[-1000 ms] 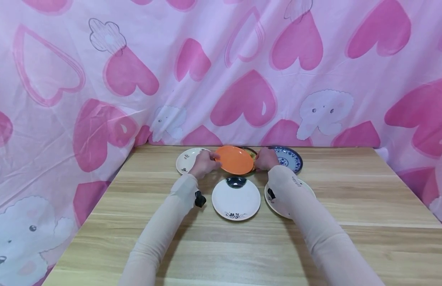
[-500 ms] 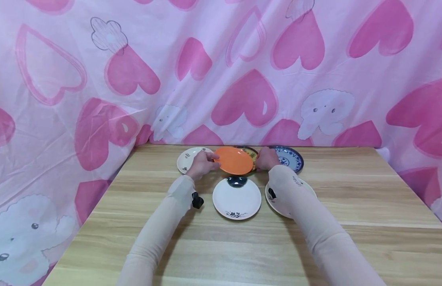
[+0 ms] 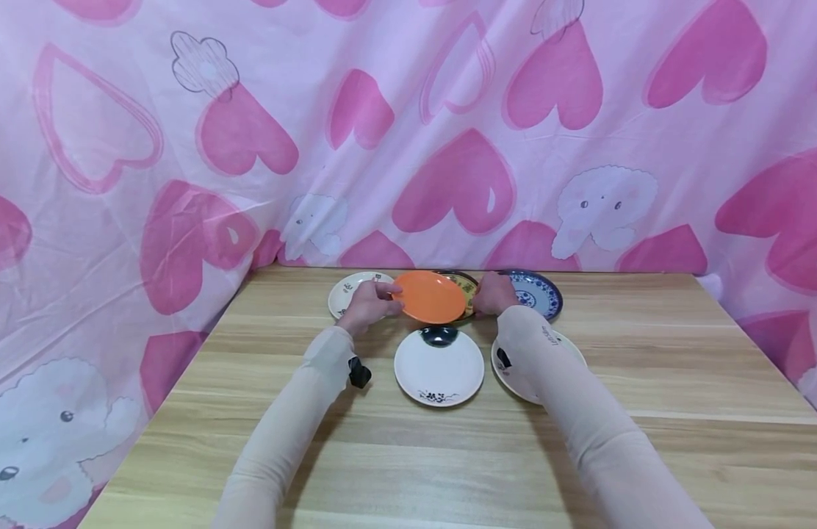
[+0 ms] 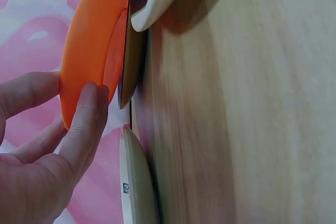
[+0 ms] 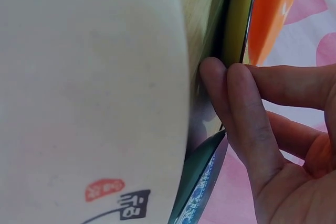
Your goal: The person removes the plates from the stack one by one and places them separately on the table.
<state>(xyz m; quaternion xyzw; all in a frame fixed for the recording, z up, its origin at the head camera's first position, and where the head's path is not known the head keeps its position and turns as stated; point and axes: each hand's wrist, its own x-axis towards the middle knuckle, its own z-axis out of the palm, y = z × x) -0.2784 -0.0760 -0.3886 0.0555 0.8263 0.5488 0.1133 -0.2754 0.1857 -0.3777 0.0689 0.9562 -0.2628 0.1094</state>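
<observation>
My left hand [image 3: 370, 303] pinches the left rim of an orange plate [image 3: 428, 297], thumb on one face and fingers on the other, as the left wrist view shows. The orange plate overlaps a yellow plate [image 3: 469, 287] with a dark rim, hiding most of it. At that yellow plate's right edge, my right hand [image 3: 494, 295] pinches the rim between its fingertips. In the right wrist view the yellow plate's underside [image 5: 237, 24] shows beside the fingertips, with the orange plate [image 5: 273, 14] beyond it.
A cream plate [image 3: 345, 292] lies behind my left hand, and a blue-and-white plate [image 3: 541, 297] right of my right hand. Nearer are a white plate [image 3: 438, 373] with a dark patch and another cream plate [image 3: 571, 351] under my right forearm. A pink curtain [image 3: 448, 110] rises behind the table [image 3: 408, 463].
My left hand has drawn the orange plate slightly left, so more of the yellow plate shows. My right hand keeps its place at the yellow plate's rim.
</observation>
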